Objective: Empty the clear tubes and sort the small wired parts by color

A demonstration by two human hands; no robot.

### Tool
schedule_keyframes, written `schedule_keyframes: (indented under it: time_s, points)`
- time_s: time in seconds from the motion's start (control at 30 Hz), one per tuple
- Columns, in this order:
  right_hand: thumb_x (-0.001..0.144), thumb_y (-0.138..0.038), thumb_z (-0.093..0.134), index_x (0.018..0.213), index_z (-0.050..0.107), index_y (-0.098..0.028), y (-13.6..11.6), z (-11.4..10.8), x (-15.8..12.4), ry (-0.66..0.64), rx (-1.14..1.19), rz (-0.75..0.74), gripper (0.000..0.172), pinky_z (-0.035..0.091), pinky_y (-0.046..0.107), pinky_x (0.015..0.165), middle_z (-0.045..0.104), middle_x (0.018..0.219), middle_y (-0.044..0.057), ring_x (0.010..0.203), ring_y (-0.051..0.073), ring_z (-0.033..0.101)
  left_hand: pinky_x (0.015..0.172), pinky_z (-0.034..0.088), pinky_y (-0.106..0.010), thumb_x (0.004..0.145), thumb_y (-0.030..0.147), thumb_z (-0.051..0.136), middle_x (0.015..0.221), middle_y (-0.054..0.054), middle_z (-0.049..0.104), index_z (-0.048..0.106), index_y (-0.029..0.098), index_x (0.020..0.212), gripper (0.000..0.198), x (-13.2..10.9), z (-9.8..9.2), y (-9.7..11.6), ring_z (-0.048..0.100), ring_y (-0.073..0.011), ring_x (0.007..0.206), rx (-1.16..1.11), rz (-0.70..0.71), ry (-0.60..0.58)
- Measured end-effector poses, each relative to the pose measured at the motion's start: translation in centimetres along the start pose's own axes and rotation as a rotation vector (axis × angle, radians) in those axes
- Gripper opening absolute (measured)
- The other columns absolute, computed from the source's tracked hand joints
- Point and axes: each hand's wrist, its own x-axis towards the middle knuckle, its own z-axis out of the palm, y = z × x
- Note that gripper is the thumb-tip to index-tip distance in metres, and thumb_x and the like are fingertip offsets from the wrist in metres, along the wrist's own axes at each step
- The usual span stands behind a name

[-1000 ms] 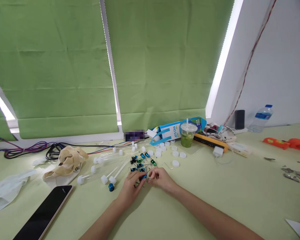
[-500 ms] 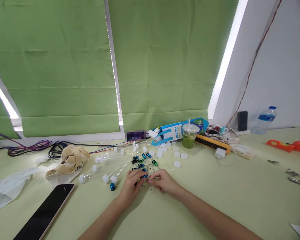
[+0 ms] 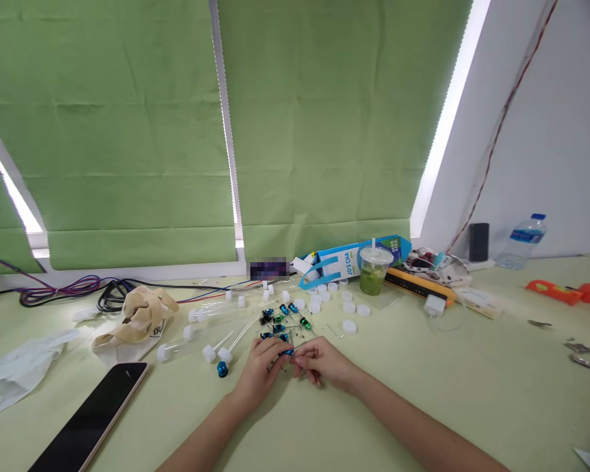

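My left hand (image 3: pixel 260 367) is closed around a small shiny blue part (image 3: pixel 287 352), its fingertips toward the middle of the table. Right beside it, my right hand (image 3: pixel 319 360) pinches at the part's right end; what lies between those fingertips is too small to make out. Just beyond both hands lies a loose cluster of similar blue, black and green parts with thin metal pins, among them a green one (image 3: pixel 305 323) and a blue one (image 3: pixel 278 328). A single blue part (image 3: pixel 222 369) stands apart, left of my left hand.
Clear tubes with white caps (image 3: pixel 163 353) lie to the left, near a beige cloth (image 3: pixel 145 314) and a phone (image 3: pixel 91 416). Several white discs (image 3: pixel 349 326), a lidded green drink (image 3: pixel 372 274) and a blue bag (image 3: pixel 341 262) stand behind. An orange tool (image 3: pixel 553 290) lies far right.
Both hands stay together at the blue part, having shifted slightly. My right hand's fingers have curled a little lower. The whole view has moved slightly; the objects on the table lie as before.
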Motion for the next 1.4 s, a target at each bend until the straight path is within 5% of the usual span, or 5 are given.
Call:
schedule_keyframes:
  time_s: [0.3, 0.67, 0.97, 1.27, 1.4]
  points:
    - [0.056, -0.039, 0.075, 0.060, 0.050, -0.014, -0.3, 0.5, 0.1, 0.102, -0.007, 0.023, 0.036, 0.016, 0.016, 0.034, 0.057, 0.050, -0.003, 0.037, 0.002, 0.035, 0.079, 0.040, -0.032, 0.088, 0.022, 0.047, 0.096, -0.005, 0.066, 0.058, 0.024, 0.104, 0.019, -0.1, 0.0, 0.4, 0.059, -0.0184, 0.090, -0.016, 0.002, 0.010]
    - [0.064, -0.049, 0.066, 0.087, 0.059, -0.012, 0.0, -0.2, 0.0, -0.045, 0.058, -0.021, 0.043, 0.031, 0.017, 0.037, 0.065, 0.062, 0.002, 0.038, 0.005, 0.046, 0.080, 0.041, -0.034, 0.090, 0.026, 0.043, 0.095, -0.007, 0.067, 0.059, 0.022, 0.103, 0.021, 0.1, -0.1, 0.2, 0.059, -0.0189, 0.089, -0.018, -0.045, 0.001]
    - [0.068, -0.035, 0.060, 0.084, 0.059, -0.013, -0.2, -0.3, 0.2, 0.044, 0.078, 0.028, 0.027, 0.012, 0.015, 0.031, 0.064, 0.058, 0.000, 0.029, 0.001, 0.031, 0.080, 0.044, -0.035, 0.085, 0.025, 0.050, 0.099, -0.005, 0.066, 0.056, 0.024, 0.109, 0.025, -0.1, 0.1, -0.1, 0.059, -0.0200, 0.090, 0.073, -0.122, 0.000]
    - [0.069, -0.033, 0.058, 0.102, 0.056, -0.013, 0.2, -0.3, 0.4, 0.075, 0.078, 0.046, 0.039, 0.023, 0.016, 0.033, 0.059, 0.051, -0.004, 0.031, 0.004, 0.040, 0.084, 0.040, -0.040, 0.083, 0.025, 0.049, 0.109, -0.008, 0.057, 0.055, 0.023, 0.112, 0.029, 0.0, -0.1, -0.6, 0.050, -0.0239, 0.102, 0.224, -0.207, 0.132]
    - [0.068, -0.036, 0.061, 0.100, 0.056, -0.013, 0.5, -0.2, 0.7, 0.071, 0.060, 0.038, 0.040, 0.027, 0.015, 0.034, 0.059, 0.051, -0.004, 0.032, 0.004, 0.042, 0.080, 0.037, -0.040, 0.086, 0.029, 0.045, 0.107, -0.005, 0.057, 0.060, 0.030, 0.108, 0.026, 0.4, -0.3, -0.6, 0.047, -0.0253, 0.101, 0.338, -0.230, 0.041]
